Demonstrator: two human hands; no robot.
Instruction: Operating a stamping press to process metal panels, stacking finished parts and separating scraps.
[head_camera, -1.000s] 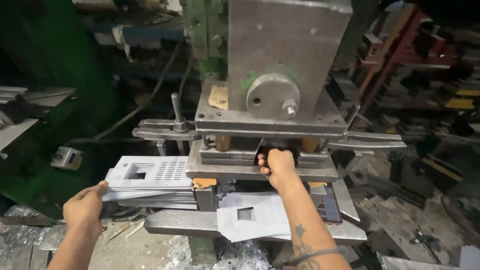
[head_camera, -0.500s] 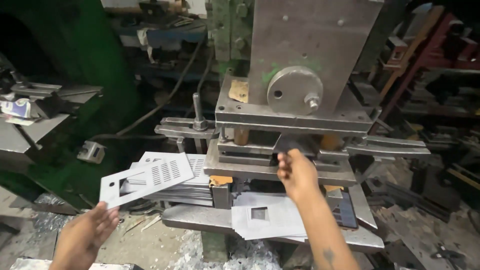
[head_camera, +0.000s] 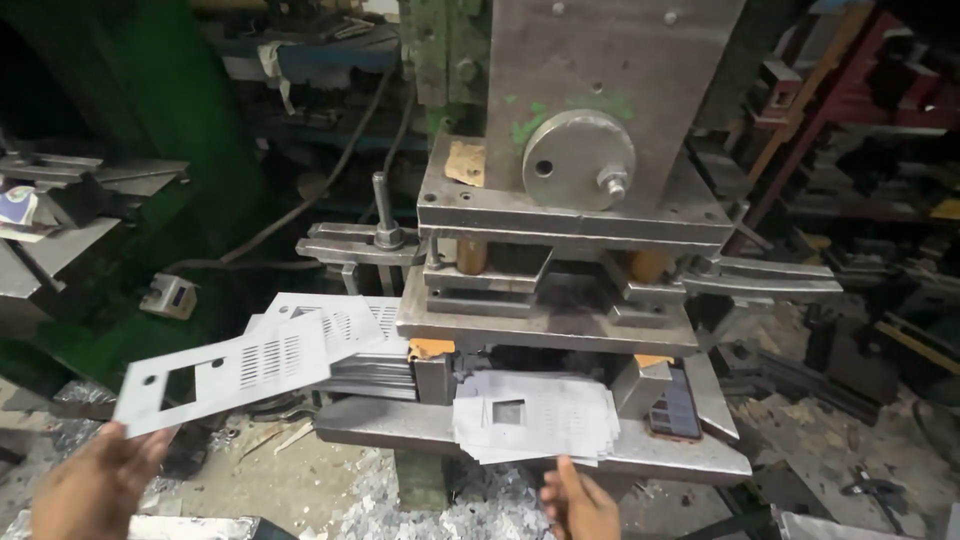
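A head-worn camera looks down at a heavy grey metal press (head_camera: 570, 200) in a cluttered workshop. The left hand (head_camera: 95, 490), low at the left edge of the view, grasps one corner of a thin grey punched metal plate (head_camera: 225, 372) with a square cut-out and rows of slots; the plate is tilted and lifted clear, just in front of a stack of similar plates (head_camera: 345, 335) that lies at the left edge of the press bed (head_camera: 540, 325). Half a second ago this plate was nearer the stack and the left hand was only closing on it; a second ago that hand rested on the stack itself. The right hand (head_camera: 580, 505) is now low at the bottom of the view, open and released, fingers pointing up toward a pile of flat sheets with a square hole (head_camera: 535, 415) on the lower front shelf (head_camera: 690, 455) of the press, close beneath their front edge but not clearly touching. In both earlier pictures that hand was higher, up at the die opening of the press. Metal shavings (head_camera: 400, 500) litter the floor below the shelf.
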